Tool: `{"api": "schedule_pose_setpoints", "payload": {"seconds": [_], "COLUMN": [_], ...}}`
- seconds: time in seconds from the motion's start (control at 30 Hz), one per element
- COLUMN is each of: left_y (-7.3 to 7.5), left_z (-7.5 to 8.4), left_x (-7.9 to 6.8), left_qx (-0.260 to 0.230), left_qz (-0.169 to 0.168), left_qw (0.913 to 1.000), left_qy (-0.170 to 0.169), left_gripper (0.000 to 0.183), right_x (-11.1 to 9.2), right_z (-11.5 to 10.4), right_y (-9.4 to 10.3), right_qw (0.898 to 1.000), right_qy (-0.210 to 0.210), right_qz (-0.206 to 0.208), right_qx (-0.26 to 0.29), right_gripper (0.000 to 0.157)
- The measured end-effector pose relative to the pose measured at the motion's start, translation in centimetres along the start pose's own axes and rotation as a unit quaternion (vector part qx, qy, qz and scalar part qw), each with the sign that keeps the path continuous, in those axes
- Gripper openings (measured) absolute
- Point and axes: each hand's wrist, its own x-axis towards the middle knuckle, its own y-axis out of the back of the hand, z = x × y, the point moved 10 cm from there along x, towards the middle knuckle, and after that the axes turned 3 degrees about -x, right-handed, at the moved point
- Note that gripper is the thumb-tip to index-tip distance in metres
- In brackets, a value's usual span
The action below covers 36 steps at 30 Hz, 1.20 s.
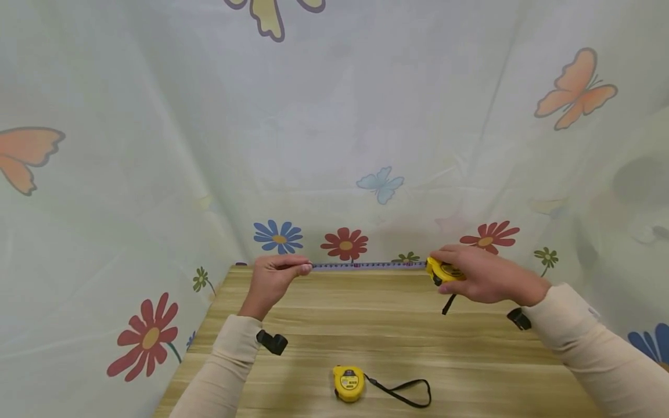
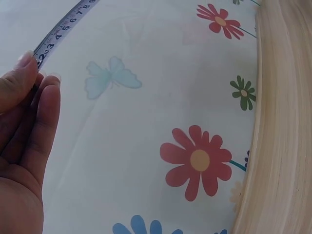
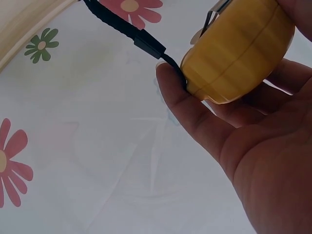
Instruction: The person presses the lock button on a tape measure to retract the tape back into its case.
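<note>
In the head view my right hand [image 1: 478, 274] grips a yellow tape measure [image 1: 436, 270] near the table's far edge. Its pulled-out blade [image 1: 366, 266] runs straight to the left, where my left hand [image 1: 274, 281] pinches the end between thumb and fingers. The left wrist view shows the blade [image 2: 63, 29] with its low numbers beside the thumb; the very tip is hidden by the fingers. Seen from the right wrist, the yellow case [image 3: 239, 48] lies in my curled fingers, and a black strap [image 3: 129, 34] hangs off it.
A second yellow tape measure [image 1: 348, 383] lies on the wooden table [image 1: 313, 331] at the near side, its black cord [image 1: 402, 395] looped to the right. Pale sheeting [image 1: 334, 116] printed with flowers and butterflies stands behind and at both sides.
</note>
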Motion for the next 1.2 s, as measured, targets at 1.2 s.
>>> {"api": "schedule_pose_setpoints", "payload": {"seconds": [1.2], "left_y": [-1.6], "left_z": [0.4], "left_x": [0.0], "left_qx": [-0.006], "left_qz": [-0.015], "left_qw": [0.9998], "left_qy": [0.008], "left_gripper": [0.014], "right_x": [0.3], "right_z": [-1.1], "right_y": [0.0], "right_qw": [1.000], "right_qy": [0.016], "right_qz": [0.004], "right_qx": [-0.003], "right_gripper": [0.061]}}
